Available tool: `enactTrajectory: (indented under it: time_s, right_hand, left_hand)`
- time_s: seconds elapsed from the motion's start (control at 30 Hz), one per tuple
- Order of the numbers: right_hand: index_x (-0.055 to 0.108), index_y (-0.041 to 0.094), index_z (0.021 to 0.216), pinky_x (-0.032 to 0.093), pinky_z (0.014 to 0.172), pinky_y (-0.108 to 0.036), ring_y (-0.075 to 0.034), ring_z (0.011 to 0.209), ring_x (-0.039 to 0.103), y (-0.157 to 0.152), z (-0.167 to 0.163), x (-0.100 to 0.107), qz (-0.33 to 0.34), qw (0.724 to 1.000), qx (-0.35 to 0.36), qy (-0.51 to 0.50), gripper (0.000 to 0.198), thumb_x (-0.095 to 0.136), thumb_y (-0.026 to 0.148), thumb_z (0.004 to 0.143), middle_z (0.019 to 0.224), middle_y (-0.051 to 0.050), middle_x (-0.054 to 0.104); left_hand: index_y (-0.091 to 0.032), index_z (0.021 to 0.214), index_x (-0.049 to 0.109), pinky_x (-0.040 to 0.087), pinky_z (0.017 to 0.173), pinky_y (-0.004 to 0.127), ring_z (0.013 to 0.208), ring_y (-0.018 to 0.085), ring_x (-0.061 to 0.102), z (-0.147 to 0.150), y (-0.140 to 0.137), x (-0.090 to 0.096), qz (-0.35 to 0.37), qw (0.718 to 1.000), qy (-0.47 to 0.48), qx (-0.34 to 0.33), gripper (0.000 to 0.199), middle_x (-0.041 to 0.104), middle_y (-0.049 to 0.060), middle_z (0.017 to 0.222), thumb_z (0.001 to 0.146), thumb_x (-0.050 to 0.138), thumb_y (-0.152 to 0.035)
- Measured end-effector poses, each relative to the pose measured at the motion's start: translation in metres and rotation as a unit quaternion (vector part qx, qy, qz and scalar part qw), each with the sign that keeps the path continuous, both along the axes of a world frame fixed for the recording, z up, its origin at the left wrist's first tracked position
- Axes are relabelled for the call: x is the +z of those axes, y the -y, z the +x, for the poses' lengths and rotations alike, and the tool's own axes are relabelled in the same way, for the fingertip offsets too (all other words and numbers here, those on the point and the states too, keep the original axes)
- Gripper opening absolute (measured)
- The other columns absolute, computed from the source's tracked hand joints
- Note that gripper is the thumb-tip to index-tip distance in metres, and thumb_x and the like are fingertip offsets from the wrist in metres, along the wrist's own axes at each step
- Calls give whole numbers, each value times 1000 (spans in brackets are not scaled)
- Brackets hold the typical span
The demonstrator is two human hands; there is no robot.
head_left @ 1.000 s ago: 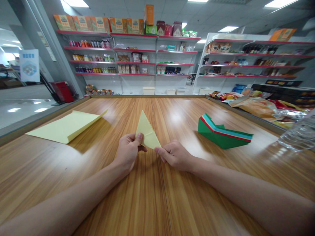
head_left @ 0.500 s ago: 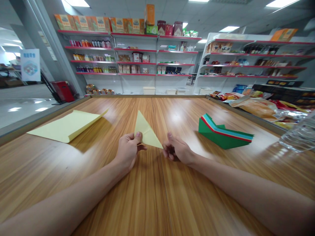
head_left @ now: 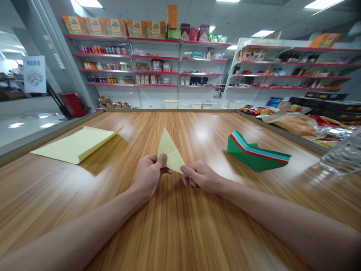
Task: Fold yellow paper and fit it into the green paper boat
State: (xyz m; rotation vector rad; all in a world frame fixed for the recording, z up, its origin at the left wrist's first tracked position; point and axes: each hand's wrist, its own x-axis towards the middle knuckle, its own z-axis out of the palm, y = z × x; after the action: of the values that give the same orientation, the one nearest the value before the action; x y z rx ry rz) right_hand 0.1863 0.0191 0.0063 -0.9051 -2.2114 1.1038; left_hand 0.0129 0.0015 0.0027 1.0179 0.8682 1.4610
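A pale yellow sheet folded into a triangle, the folded paper [head_left: 170, 151], is held between my two hands above the table, one point facing up and away. My left hand [head_left: 150, 172] pinches its lower left corner, thumb on the front face and fingers behind. At the lower right corner, my right hand [head_left: 201, 176] grips the paper between thumb and fingers. A faint crease crosses the front face. The fingers behind the paper are partly hidden.
On the wooden table [head_left: 135, 233], a larger yellow sheet [head_left: 76, 143] with curled edges lies left. A green folded paper piece [head_left: 248, 154] with red, white and blue layers stands right. Beyond it are a clear plastic container [head_left: 342, 154] and snack packages [head_left: 293, 122]. Stocked shelves [head_left: 158, 71] stand behind.
My right thumb has come down onto the paper's right corner, and that hand now grips it. The paper and my left hand have shifted slightly right.
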Motion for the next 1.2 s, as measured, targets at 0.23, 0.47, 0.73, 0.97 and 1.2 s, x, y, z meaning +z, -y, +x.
enactTrajectory:
  time_s: [0.23, 0.47, 0.73, 0.97, 1.2]
  right_hand:
    - [54, 12, 53, 29, 42, -19, -7, 41, 40, 0, 3, 3, 37, 998, 39, 16, 61, 29, 53, 91, 45, 1, 45]
    - [50, 14, 51, 30, 45, -20, -7, 43, 42, 2, 1, 1, 104, 994, 6, 39, 52, 36, 45, 91, 46, 2, 45]
    - [52, 14, 50, 32, 45, -20, -7, 41, 43, 5, 0, -3, 140, 989, -24, 41, 51, 38, 40, 91, 44, 1, 46]
    - [58, 12, 56, 29, 43, -21, -8, 39, 38, 0, 2, -3, -21, 999, -19, -27, 66, 23, 55, 91, 40, 2, 39]
    - [58, 11, 56, 27, 43, -21, -7, 38, 36, -4, 4, -1, -66, 997, 25, -40, 65, 28, 59, 88, 40, 3, 40]
  left_hand:
    - [-10, 61, 61, 40, 44, 22, 47, 10, 50, -1, 4, 2, 42, 996, -66, 49, 29, 57, 1, 56, 76, 63, -36]
    - [-11, 56, 58, 35, 40, 21, 44, 8, 44, -1, 2, 3, 13, 999, -14, 26, 30, 52, 0, 55, 70, 69, -34]
    - [-10, 53, 57, 23, 34, 19, 40, 4, 37, -4, -5, -1, -30, 999, 17, -2, 31, 52, 0, 53, 66, 72, -34]
    - [-11, 63, 62, 41, 41, 23, 54, 12, 51, -3, 2, 4, 1, 997, -47, 61, 28, 61, 4, 66, 69, 68, -38]
    - [-11, 64, 65, 41, 43, 22, 56, 13, 51, -3, 3, 3, -8, 997, -56, 48, 28, 63, 5, 66, 68, 68, -39]
